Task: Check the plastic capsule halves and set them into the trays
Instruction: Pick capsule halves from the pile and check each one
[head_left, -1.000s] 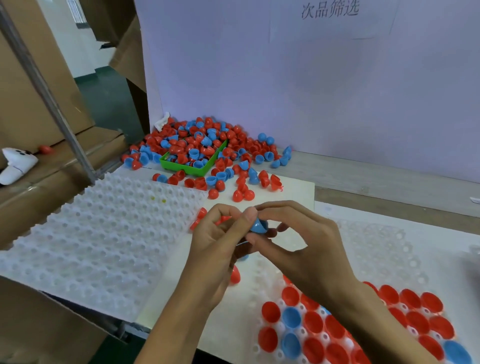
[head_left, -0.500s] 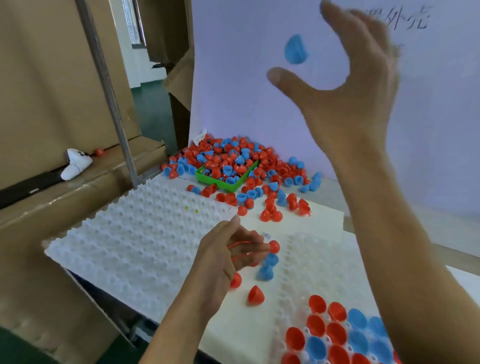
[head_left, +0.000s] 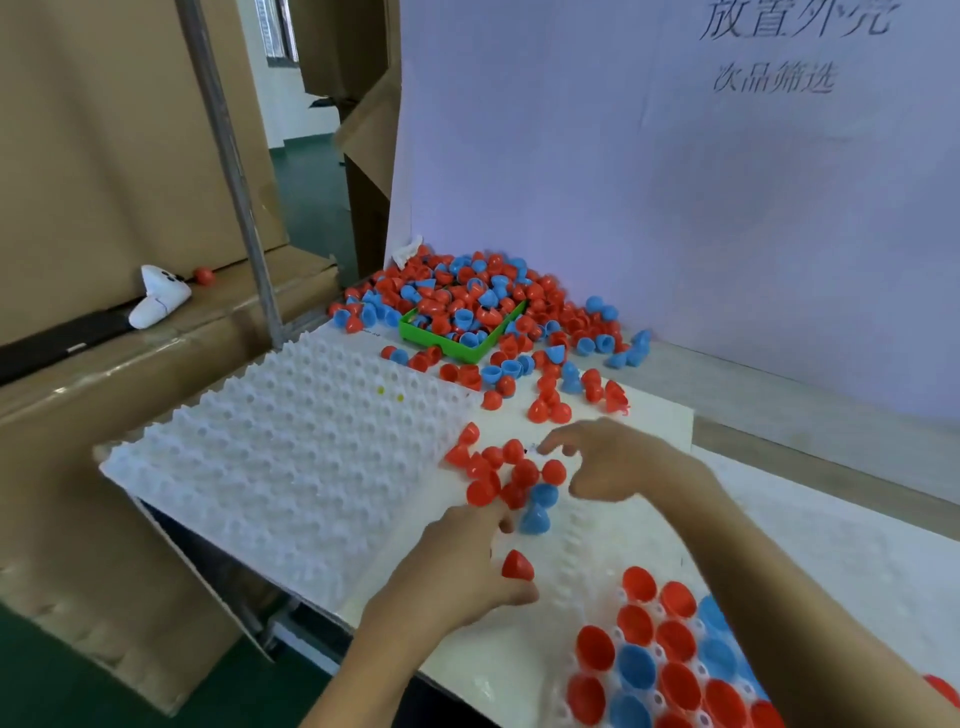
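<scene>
Head view: picking step. Left hand (head_left: 457, 571) and right hand (head_left: 618, 467), fingers loose, holding nothing, reach the small capsule halves cluster (head_left: 506, 478) mid-counter. Next: pinch one, inspect, seat in near-right tray (head_left: 587, 561).

white board (head_left: 675, 182) | top line: 放置外壳 | line below: 次品筛选

Two bare forearms rise from the lower edge of the frame, sleeveless to the picture's edge, ending in an ungloved left hand (head_left: 457, 566) and right hand (head_left: 618, 462) without rings or watches.
</scene>
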